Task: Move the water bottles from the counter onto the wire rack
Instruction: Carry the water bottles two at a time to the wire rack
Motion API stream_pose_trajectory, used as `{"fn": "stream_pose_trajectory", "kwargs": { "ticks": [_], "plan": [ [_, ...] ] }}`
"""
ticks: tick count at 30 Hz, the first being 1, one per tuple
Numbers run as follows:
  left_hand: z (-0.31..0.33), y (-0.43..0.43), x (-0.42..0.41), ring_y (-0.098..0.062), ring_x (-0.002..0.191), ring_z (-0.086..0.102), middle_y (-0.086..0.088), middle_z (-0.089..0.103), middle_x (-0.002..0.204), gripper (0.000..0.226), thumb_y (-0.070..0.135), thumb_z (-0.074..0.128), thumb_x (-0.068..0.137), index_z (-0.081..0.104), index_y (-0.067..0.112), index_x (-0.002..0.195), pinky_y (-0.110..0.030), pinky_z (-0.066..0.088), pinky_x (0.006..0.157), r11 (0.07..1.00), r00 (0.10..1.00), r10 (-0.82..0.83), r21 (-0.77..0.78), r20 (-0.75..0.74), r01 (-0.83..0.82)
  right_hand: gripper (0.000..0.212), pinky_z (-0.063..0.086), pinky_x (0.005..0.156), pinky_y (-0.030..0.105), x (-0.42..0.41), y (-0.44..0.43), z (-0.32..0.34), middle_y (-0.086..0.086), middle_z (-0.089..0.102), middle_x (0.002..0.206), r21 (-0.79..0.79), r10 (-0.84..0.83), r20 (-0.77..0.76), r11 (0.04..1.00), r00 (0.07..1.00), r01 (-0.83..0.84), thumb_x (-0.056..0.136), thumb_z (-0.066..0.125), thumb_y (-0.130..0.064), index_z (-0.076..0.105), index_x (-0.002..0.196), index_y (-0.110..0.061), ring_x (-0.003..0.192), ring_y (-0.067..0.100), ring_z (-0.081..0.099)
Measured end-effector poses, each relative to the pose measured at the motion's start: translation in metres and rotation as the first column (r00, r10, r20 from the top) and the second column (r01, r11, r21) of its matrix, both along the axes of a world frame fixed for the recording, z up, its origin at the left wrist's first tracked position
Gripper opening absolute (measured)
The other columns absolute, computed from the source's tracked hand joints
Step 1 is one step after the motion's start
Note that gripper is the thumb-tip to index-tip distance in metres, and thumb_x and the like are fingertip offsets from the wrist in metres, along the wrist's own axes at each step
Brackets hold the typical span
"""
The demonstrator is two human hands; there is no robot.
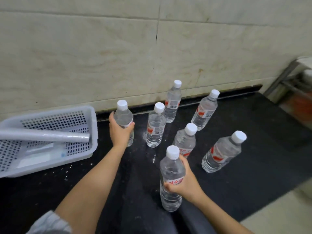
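Several clear water bottles with white caps and red labels stand upright on a black counter (253, 157). My left hand (119, 130) is wrapped around the far-left bottle (124, 115) near the wall. My right hand (184, 183) grips the nearest bottle (171, 171) at its label. Other bottles stand free: one in the middle (155, 127), one at the back (173, 102), one at the back right (205, 110), one behind my right hand (185, 141) and one at the right (222, 151). A metal rack frame (287, 76) shows at the far right edge, blurred.
A white perforated plastic basket (91, 125) sits at the left of the counter, with a rolled plastic sheet (45, 135) lying across it. A beige tiled wall (152, 48) runs behind the counter. The counter's front edge runs at the lower right, with pale floor (287, 213) beyond.
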State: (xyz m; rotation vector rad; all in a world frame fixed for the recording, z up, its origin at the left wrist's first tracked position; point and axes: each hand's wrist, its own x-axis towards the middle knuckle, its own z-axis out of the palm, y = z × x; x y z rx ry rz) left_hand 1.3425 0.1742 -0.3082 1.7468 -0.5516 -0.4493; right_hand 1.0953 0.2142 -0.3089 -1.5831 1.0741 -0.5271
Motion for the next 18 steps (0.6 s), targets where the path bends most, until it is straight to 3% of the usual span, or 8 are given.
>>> {"fn": "stream_pose_trajectory", "kwargs": {
  "ticks": [2,5,9,13,16,18],
  "plan": [
    [0.001,0.003,-0.003,-0.027,0.125,0.047,-0.008,0.048,0.136,0.075,0.019,0.075,0.073,0.031,0.019,0.134,-0.036,0.037,0.101,1.0,1.0,-0.001,0.011,0.001,0.001,0.081,0.047,0.089,0.02,0.001,0.004,0.0,-0.016,0.061,0.108,-0.008,-0.022,-0.012,1.0,1.0,0.022,0.043,0.071,-0.03,0.038,0.115,-0.045,0.1,0.002,0.061],
    [0.003,0.02,-0.006,-0.027,0.122,0.048,-0.008,0.049,0.135,0.074,0.022,0.075,0.073,0.031,0.019,0.133,-0.036,0.039,0.098,0.995,0.996,-0.086,0.048,0.027,0.085,0.08,0.046,0.082,0.013,0.001,0.007,0.004,-0.017,0.06,0.107,-0.007,-0.041,-0.005,0.999,0.999,0.041,0.043,0.07,-0.029,0.038,0.113,-0.048,0.098,-0.003,0.06],
    [0.005,0.062,-0.02,-0.017,0.109,0.048,-0.002,0.049,0.118,0.074,0.011,0.078,0.069,0.036,0.012,0.129,-0.029,0.038,0.09,0.973,0.971,-0.226,0.056,0.073,0.223,0.08,0.047,0.087,0.017,-0.001,0.011,0.006,-0.016,0.058,0.109,-0.017,-0.034,0.004,0.999,0.999,0.034,0.043,0.07,-0.03,0.036,0.113,-0.051,0.102,0.002,0.06],
    [0.006,0.109,-0.04,-0.017,0.106,0.05,-0.001,0.05,0.114,0.073,0.002,0.078,0.066,0.039,0.012,0.126,-0.031,0.04,0.091,0.955,0.956,-0.293,0.058,0.019,0.291,0.072,0.043,0.073,0.001,-0.011,0.017,0.011,-0.021,0.055,0.103,-0.02,-0.02,0.034,1.0,0.999,0.021,0.051,0.072,-0.018,0.037,0.106,-0.05,0.092,-0.018,0.055],
    [0.008,0.144,-0.065,-0.016,0.098,0.054,-0.002,0.055,0.108,0.072,0.0,0.082,0.061,0.041,0.019,0.117,-0.031,0.043,0.089,0.936,0.937,-0.349,0.036,-0.011,0.35,0.068,0.044,0.071,0.003,-0.027,0.023,0.014,-0.02,0.056,0.101,-0.039,-0.025,0.044,0.999,0.999,0.027,0.051,0.07,-0.017,0.039,0.103,-0.049,0.089,-0.008,0.058],
    [0.014,0.161,-0.085,-0.014,0.092,0.056,0.001,0.058,0.102,0.072,0.009,0.083,0.051,0.045,0.02,0.112,-0.03,0.044,0.084,0.93,0.93,-0.367,0.026,-0.024,0.367,0.07,0.042,0.071,0.001,-0.044,0.03,0.015,-0.021,0.056,0.102,-0.063,0.008,0.046,0.998,0.999,-0.005,0.051,0.07,-0.017,0.038,0.105,-0.048,0.091,-0.006,0.057]
  ]
}}
